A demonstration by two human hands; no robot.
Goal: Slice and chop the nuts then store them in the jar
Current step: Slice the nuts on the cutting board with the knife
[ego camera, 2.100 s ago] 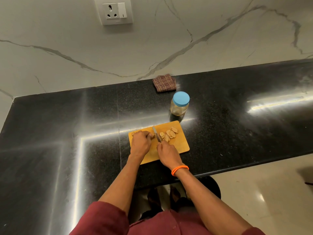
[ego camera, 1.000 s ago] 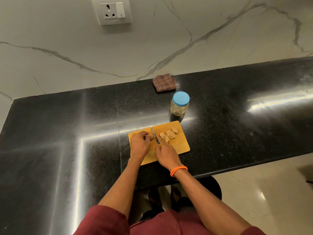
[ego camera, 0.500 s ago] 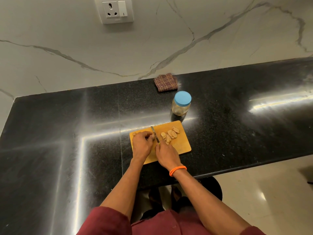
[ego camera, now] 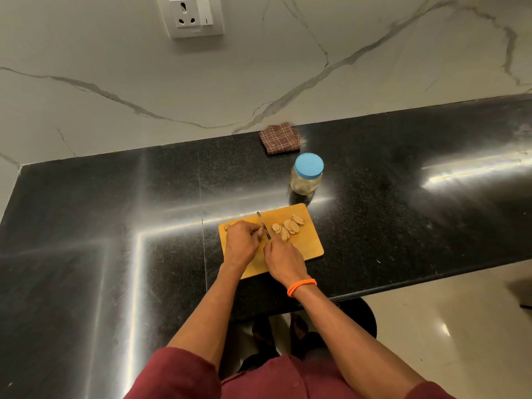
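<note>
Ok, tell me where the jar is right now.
In the head view, the blue-lidded jar stands upright on the black counter, just beyond the cutting board's far right corner and in front of the folded checked cloth.

Tan wooden cutting board [ego camera: 305, 243] | blue-lidded clear jar [ego camera: 307, 175] | brown plaid folded cloth [ego camera: 279, 138] | speckled black granite counter [ego camera: 115, 226] | orange wristband [ego camera: 301, 286]

Right hand [ego camera: 283, 256] grips knife [ego camera: 264, 225] over cutting board [ego camera: 309, 243]
</note>
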